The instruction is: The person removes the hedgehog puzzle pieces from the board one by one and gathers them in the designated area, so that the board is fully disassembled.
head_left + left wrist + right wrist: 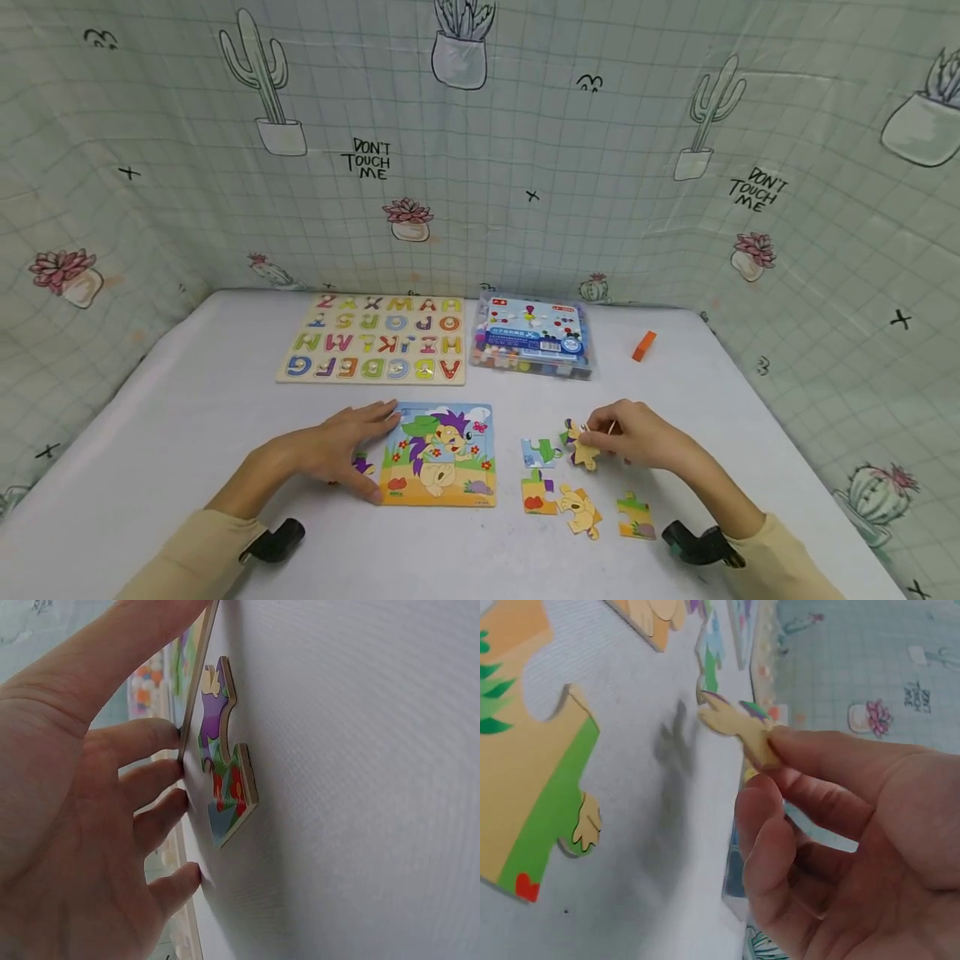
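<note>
On table [450, 558], R side, puzzle pc [586, 457] pinched by R hand [632, 433]. L edge of puzzle board [437, 499] touched by spread L hand [341, 446].

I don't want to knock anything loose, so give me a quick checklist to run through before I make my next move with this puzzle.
1. Right hand has a grip: ok, pinching a puzzle piece.
2. Held piece clear of the table: ok, it is raised above its surface.
3. Left hand on the picture board: ok, touching its left edge.
4. Area by the left hand free of pieces: not ok, a flowered piece lies there.
5. Red-fruit piece and yellow piece separate: cannot tell, they sit very close.
</note>
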Motion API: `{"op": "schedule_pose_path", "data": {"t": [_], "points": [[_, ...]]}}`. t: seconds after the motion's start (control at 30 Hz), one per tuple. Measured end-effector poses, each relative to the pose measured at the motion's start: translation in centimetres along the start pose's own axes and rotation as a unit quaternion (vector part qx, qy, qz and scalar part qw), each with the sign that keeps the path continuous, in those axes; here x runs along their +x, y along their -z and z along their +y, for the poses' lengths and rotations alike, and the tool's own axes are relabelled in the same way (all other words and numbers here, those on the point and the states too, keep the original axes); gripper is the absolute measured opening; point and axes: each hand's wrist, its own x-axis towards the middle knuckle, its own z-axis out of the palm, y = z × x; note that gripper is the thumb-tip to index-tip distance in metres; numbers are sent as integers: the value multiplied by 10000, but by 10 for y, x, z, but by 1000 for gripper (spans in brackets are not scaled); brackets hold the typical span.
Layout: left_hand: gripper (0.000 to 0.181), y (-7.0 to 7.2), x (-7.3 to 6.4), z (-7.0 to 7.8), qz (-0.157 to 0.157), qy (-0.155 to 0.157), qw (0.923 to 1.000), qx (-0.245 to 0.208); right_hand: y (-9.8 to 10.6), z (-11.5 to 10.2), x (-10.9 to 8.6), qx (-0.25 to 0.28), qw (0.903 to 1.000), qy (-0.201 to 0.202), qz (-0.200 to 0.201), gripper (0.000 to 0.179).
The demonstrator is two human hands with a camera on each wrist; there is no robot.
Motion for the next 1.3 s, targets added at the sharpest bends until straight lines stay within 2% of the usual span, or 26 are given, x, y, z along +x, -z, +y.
{"op": "schedule_pose_path", "data": {"t": [0.13, 0.5, 0.63, 0.87, 1.2, 1.3], "points": [[106, 0, 1, 0, 32, -37, 10000, 19, 0, -5, 3, 219, 9994, 189, 174, 19], [106, -2, 0, 0, 59, 30, 10000, -54, -17, -31, 25, 749, 9961, 419, 186, 21], [106, -2, 0, -2, 59, -7, 10000, -48, -26, -41, 35, 873, 9951, 453, 69, 19], [107, -3, 2, -4, 56, 109, 9999, -48, -41, -57, 49, 1047, 9926, 592, -194, 16], [107, -2, 3, -2, 45, 236, 9997, -56, -55, -73, 63, 1088, 9910, 716, -318, 15], [102, -1, 3, 0, 91, 263, 9996, -33, -60, -78, 66, 1116, 9904, 748, -334, 15]]}}
